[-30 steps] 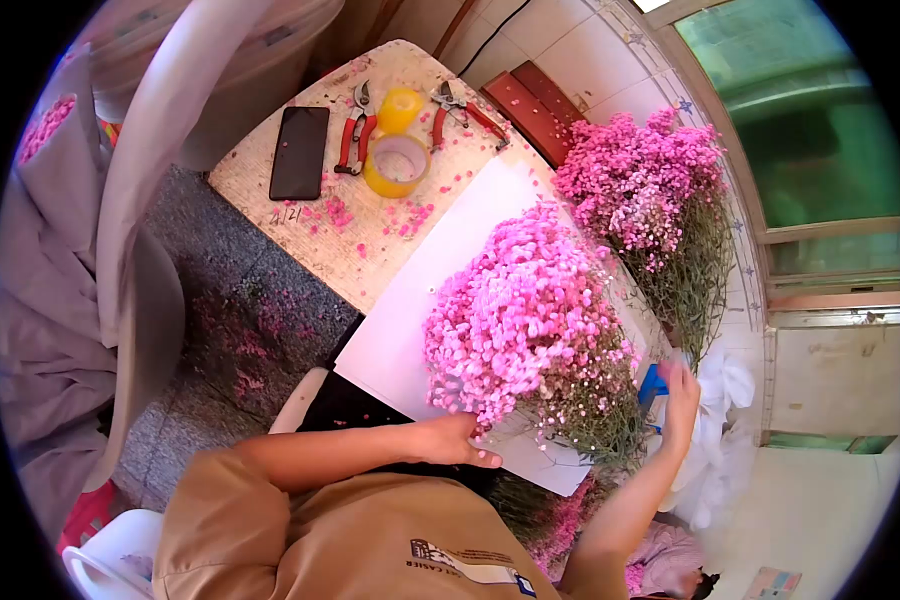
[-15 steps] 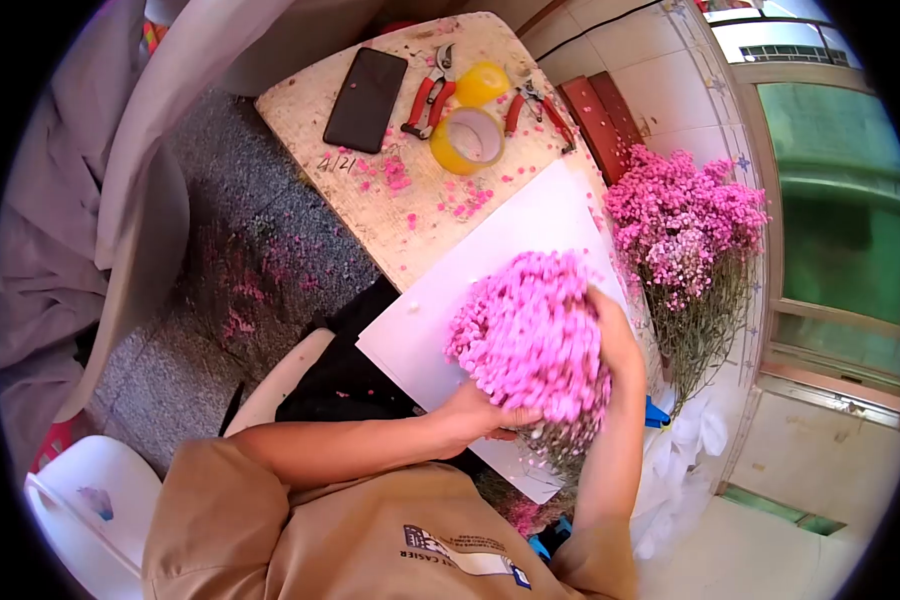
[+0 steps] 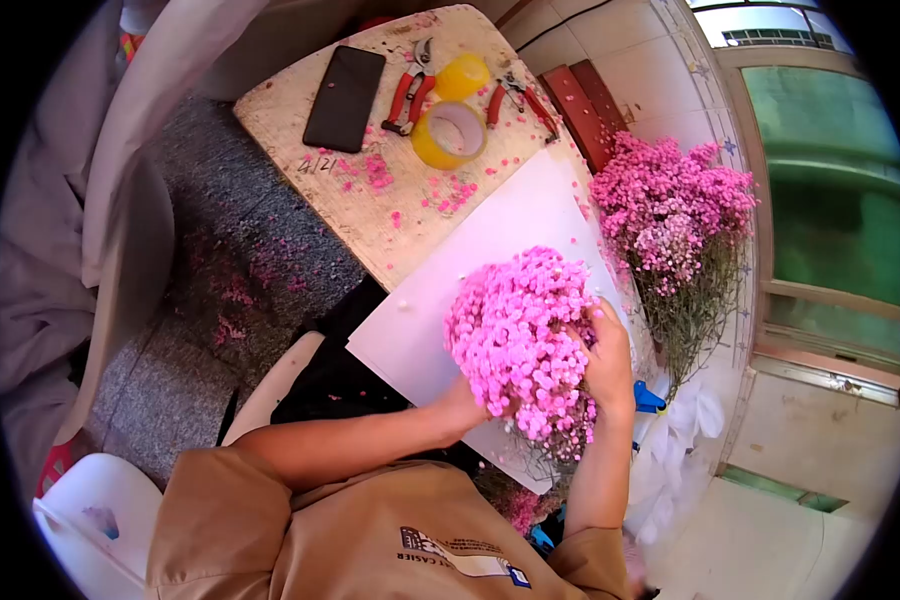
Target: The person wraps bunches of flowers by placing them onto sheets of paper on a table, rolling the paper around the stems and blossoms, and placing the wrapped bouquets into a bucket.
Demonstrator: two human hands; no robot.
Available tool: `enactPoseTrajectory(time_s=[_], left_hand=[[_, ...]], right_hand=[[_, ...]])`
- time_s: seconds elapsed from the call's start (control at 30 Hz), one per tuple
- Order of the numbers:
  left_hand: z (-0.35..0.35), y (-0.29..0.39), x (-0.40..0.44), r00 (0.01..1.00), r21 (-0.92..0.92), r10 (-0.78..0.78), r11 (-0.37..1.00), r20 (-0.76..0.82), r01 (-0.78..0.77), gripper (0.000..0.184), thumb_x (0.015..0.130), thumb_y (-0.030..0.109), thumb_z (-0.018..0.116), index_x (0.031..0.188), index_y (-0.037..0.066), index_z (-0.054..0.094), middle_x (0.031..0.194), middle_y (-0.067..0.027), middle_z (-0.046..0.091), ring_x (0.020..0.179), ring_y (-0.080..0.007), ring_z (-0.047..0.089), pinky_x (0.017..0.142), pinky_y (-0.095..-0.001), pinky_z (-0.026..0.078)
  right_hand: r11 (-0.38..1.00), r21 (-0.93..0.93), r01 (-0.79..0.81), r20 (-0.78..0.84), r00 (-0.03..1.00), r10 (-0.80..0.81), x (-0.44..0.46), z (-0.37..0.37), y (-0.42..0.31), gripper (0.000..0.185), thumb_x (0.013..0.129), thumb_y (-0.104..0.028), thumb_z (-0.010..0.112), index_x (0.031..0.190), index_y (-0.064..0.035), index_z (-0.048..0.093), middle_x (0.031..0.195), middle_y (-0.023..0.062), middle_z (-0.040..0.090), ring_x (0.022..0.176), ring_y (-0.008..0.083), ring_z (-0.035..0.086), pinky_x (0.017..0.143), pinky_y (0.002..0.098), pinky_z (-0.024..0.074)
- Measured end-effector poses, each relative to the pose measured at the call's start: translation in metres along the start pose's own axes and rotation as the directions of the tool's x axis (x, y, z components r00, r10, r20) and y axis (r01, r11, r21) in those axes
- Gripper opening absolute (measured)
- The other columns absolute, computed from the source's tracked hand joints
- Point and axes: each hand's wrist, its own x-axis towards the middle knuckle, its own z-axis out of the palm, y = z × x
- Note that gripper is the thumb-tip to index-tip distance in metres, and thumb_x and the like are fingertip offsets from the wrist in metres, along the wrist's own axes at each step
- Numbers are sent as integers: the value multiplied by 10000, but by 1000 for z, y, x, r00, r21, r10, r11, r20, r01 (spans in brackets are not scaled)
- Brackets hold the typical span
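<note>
A dense bunch of small pink flowers [image 3: 520,335] is held between my two hands above white paper sheets [image 3: 420,330]. My left hand [image 3: 467,402] presses in under the near-left side of the blooms, its fingers mostly hidden by them. Around the bunch's right side curls my right hand [image 3: 607,350], with thumb and fingers against the flowers and stems. The thin stems point down toward my body, partly covered by the blooms and my right forearm.
On the wooden table [image 3: 300,105] lie a black phone [image 3: 344,98], two red-handled pruners [image 3: 408,98] [image 3: 522,102], a tape roll [image 3: 449,135], a yellow round object [image 3: 462,76] and scattered petals. Another pink bunch [image 3: 675,205] leans by the tiled wall. A white container [image 3: 100,510] stands lower left.
The bunch has turned slightly between my hands and is no longer blurred. My right hand has slid a little down its side, and the left fingers are now more hidden beneath the blooms.
</note>
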Motion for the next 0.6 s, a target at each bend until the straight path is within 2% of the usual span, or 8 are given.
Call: enactPoseTrajectory(time_s=[0.03, 0.1, 0.17, 0.23, 0.3, 0.37, 0.43, 0.6], left_hand=[[-6, 4, 7, 1000, 68, -9, 998, 21, 7, 221, 873, 177, 775, 1034, 124, 633, 883, 15, 627, 786, -125, 584, 666, -300, 456], [-27, 27, 12, 930, 141, -353, 931, 107, 337, 236, 864, 179, 780, 1036, 118, 629, 891, 13, 632, 831, -123, 605, 714, -304, 513], [-58, 48, -1, 935, 452, -314, 867, 166, 211, 503, 847, 251, 842, 1261, 61, 629, 1014, -34, 692, 856, -146, 641, 749, -309, 574], [-83, 86, -12, 809, 732, -584, 581, 69, 356, 390, 863, 239, 827, 1178, 47, 702, 940, -48, 732, 796, -169, 683, 699, -317, 576], [-90, 118, -26, 891, 909, -452, 390, 48, 150, 260, 875, 200, 800, 1071, 44, 731, 878, -72, 736, 746, -174, 692, 687, -310, 559], [-94, 131, -25, 993, 964, -54, 252, 105, -88, 210, 879, 158, 774, 1039, 33, 716, 845, -95, 721, 701, -162, 667, 661, -315, 533], [-75, 141, -11, 942, 917, 319, 336, 106, -217, 149, 893, 81, 730, 1027, 22, 704, 851, -82, 673, 707, -149, 601, 665, -315, 508], [-45, 146, 34, 836, 806, 451, 340, 314, -485, 173, 882, 50, 741, 1044, 7, 702, 895, -77, 647, 783, -164, 608, 735, -310, 509]], right_hand=[[1000, -6, -10, -11, 1000, 10, 2, 1, 1, 344, 867, -199, 759, 1093, 30, 638, 991, 202, 624, 968, 408, 594, 864, 456, 464], [969, -236, 69, -19, 997, -76, 5, 11, 10, 379, 871, -215, 757, 1132, 30, 633, 1021, 200, 633, 991, 409, 594, 889, 463, 465], [975, -222, 23, 23, 1000, -19, 4, 30, 24, 471, 874, -302, 759, 1177, 36, 633, 1074, 208, 638, 1039, 403, 594, 922, 469, 460], [955, -290, 55, -41, 997, -70, -1, 36, 8, 552, 864, -361, 766, 1218, 40, 628, 1131, 202, 645, 1093, 386, 590, 964, 468, 444], [953, -300, 51, -65, 995, -73, -7, 42, 4, 584, 858, -375, 769, 1239, 43, 622, 1160, 202, 641, 1115, 383, 585, 980, 472, 435], [947, -318, 48, -99, 992, -84, -11, 47, -3, 617, 853, -389, 771, 1261, 47, 616, 1190, 201, 637, 1136, 380, 581, 997, 475, 426], [920, -388, 64, -121, 985, -119, -16, 50, -11, 632, 855, -396, 766, 1272, 53, 611, 1213, 211, 623, 1144, 387, 573, 1003, 483, 419], [893, -440, 91, -177, 967, -186, -27, 57, -20, 633, 833, -372, 784, 1277, 42, 606, 1229, 208, 613, 1162, 382, 562, 1011, 491, 412]])
